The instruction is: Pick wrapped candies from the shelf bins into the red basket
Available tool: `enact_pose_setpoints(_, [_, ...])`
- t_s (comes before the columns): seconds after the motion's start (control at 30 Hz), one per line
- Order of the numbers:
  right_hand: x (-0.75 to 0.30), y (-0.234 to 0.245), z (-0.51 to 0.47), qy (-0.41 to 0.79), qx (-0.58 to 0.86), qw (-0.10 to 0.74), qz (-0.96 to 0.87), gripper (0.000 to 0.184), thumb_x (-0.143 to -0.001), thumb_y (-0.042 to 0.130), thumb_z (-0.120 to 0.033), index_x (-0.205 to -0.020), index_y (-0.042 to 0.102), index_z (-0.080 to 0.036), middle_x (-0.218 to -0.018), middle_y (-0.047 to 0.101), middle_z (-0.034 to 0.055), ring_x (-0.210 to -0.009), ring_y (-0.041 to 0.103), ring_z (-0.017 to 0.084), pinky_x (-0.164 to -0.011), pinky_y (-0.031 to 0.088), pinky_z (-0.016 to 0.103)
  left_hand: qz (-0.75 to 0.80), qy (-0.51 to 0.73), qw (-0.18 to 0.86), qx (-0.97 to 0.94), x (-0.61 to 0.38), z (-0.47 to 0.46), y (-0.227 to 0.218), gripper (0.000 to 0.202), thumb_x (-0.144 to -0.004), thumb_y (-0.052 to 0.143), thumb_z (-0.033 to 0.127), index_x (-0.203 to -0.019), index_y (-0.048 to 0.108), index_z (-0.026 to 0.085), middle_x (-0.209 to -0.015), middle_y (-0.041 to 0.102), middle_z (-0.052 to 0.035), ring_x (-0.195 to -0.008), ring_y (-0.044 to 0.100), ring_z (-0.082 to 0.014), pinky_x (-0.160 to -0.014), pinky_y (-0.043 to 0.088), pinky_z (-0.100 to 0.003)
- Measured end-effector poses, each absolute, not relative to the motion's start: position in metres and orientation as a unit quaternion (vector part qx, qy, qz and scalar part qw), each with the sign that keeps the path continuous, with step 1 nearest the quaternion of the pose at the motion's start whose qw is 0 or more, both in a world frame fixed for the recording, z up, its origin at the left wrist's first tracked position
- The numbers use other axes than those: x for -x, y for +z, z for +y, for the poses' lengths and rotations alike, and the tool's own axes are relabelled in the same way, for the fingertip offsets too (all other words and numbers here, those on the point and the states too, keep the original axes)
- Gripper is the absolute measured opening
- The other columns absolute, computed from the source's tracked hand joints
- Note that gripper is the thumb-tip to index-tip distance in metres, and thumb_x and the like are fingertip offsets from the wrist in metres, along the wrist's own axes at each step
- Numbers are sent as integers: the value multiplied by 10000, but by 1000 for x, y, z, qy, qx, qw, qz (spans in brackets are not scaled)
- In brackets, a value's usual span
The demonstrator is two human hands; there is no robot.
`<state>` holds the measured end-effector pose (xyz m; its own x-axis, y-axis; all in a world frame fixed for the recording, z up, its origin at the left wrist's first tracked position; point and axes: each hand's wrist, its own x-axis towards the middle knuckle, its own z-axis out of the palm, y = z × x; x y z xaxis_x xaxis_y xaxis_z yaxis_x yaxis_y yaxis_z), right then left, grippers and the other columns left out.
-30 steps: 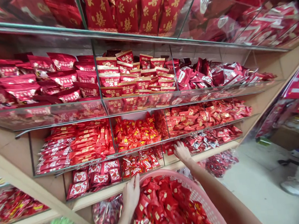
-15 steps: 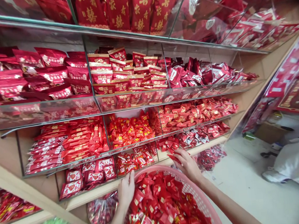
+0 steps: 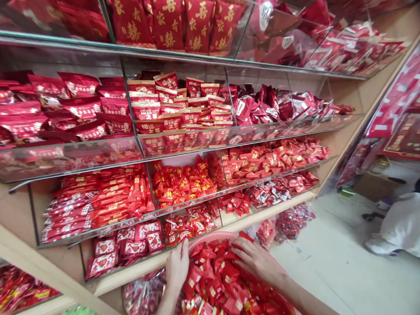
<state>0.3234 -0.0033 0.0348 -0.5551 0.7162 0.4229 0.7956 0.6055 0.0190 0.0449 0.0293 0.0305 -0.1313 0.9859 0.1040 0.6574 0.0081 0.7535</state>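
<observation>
A pink plastic basket (image 3: 211, 236) stands low in front of me, heaped with red-wrapped candies (image 3: 219, 278). My left hand (image 3: 178, 264) grips the basket's left rim, fingers closed around it. My right hand (image 3: 258, 260) lies palm down over the heap's right side, its fingers stretched out and slightly apart, touching the wrapped candies. A red packet (image 3: 246, 237) shows just beyond those fingers; whether it touches them I cannot tell. What is under the palm is hidden.
Glass-fronted shelves (image 3: 180, 150) of red packets rise ahead. A wooden shelf edge (image 3: 138, 267) runs behind the basket. Bagged sweets (image 3: 291, 221) lie on the floor at right. A person's pale clothing (image 3: 411, 224) shows at far right.
My right hand has moved down from near the shelf, where it held a red packet, onto the candies in the basket. My left hand stays on the rim. The view has shifted slightly.
</observation>
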Motion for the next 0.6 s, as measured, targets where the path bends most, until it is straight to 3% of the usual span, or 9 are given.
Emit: enact_pose_setpoints(0.6, [-340, 21, -6, -76, 421, 164, -889, 386, -878, 412, -214, -1252, 441, -304, -1299, 472, 51, -1229, 385, 198, -942, 431, 383, 671, 331, 232, -621, -44, 30, 31, 508, -856, 267, 516, -853, 657, 191, -679, 670, -63, -659, 604, -181, -621, 381, -237])
